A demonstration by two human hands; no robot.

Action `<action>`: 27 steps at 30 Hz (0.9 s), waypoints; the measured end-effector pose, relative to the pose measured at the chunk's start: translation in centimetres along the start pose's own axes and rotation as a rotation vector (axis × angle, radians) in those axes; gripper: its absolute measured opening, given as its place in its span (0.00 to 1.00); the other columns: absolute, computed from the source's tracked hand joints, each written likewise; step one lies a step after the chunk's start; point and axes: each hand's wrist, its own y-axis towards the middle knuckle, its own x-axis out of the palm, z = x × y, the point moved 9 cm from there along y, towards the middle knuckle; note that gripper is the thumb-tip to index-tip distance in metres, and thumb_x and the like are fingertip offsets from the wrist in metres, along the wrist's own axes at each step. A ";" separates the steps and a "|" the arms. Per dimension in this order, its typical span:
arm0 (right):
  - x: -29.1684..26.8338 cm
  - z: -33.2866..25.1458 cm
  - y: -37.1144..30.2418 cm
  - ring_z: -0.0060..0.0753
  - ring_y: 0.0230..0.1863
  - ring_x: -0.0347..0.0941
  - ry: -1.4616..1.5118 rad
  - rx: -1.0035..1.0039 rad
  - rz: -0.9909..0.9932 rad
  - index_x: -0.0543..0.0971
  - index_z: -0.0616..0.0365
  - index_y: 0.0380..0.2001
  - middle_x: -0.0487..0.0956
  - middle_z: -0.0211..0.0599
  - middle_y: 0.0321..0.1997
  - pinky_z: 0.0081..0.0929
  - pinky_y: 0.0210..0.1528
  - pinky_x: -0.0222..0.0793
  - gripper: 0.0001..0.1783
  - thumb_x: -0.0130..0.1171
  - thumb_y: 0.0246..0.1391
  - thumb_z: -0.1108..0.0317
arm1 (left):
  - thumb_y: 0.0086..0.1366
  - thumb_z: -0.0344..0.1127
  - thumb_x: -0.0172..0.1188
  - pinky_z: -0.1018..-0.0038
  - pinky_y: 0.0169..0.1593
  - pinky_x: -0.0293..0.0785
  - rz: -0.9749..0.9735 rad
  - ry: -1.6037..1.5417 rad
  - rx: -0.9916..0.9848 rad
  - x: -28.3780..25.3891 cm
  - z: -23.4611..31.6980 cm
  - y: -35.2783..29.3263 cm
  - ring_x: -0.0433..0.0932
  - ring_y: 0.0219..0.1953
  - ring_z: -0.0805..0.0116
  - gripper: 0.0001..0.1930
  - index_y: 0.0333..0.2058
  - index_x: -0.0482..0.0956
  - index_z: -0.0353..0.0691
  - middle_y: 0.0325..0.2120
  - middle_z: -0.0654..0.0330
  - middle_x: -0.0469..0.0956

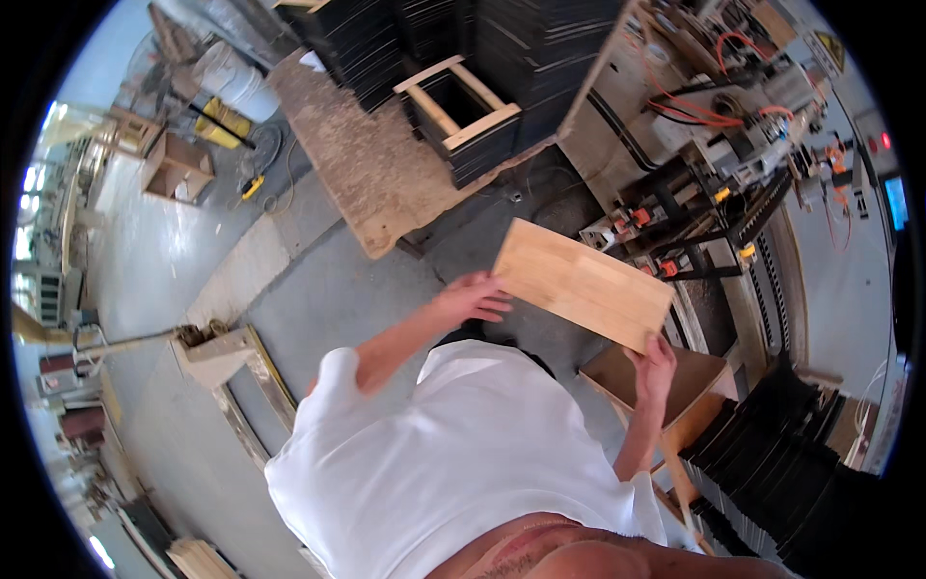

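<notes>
A flat, rectangular light wood board point(585, 283) is held up in front of me, tilted with its right end nearer to my body. My right hand point(653, 363) grips its near right corner, thumb and fingers closed on the edge. At the left end is my left hand point(474, 297), fingers stretched out and spread beside the board's edge. Whether its fingertips touch the wood I cannot tell.
Ahead, a worn wooden table point(371, 198) bears tall stacks of black panels point(540, 58) and a pale wooden frame point(482, 127). Machinery with black rails point(709, 227) stands on the right. Near my right arm are a wooden box point(608, 372) and black panels point(772, 454).
</notes>
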 end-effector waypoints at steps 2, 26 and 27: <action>4.9 2.7 0.7 0.33 0.38 0.78 -0.031 0.068 -0.088 0.74 0.68 0.47 0.79 0.41 0.40 0.31 0.36 0.79 0.20 0.59 0.57 0.63 | 0.67 0.49 0.54 0.59 0.54 0.74 0.097 -0.067 0.087 -6.3 -0.6 -4.2 0.75 0.52 0.56 0.29 0.58 0.64 0.35 0.51 0.49 0.73; 35.6 36.3 -2.3 0.28 0.37 0.78 -0.329 0.517 -0.040 0.77 0.59 0.42 0.80 0.34 0.37 0.26 0.37 0.76 0.13 0.58 0.58 0.63 | 0.68 0.38 0.54 0.58 0.53 0.76 0.672 -0.746 0.945 -75.3 27.7 -10.4 0.74 0.50 0.60 0.21 0.57 0.65 0.41 0.51 0.58 0.73; 35.1 36.9 -3.3 0.28 0.35 0.78 -0.410 0.532 0.002 0.77 0.59 0.40 0.80 0.34 0.36 0.26 0.36 0.76 0.11 0.58 0.57 0.64 | 0.68 0.38 0.54 0.57 0.53 0.76 0.642 -0.757 0.928 -77.6 30.4 -7.5 0.74 0.50 0.58 0.21 0.57 0.65 0.40 0.50 0.56 0.73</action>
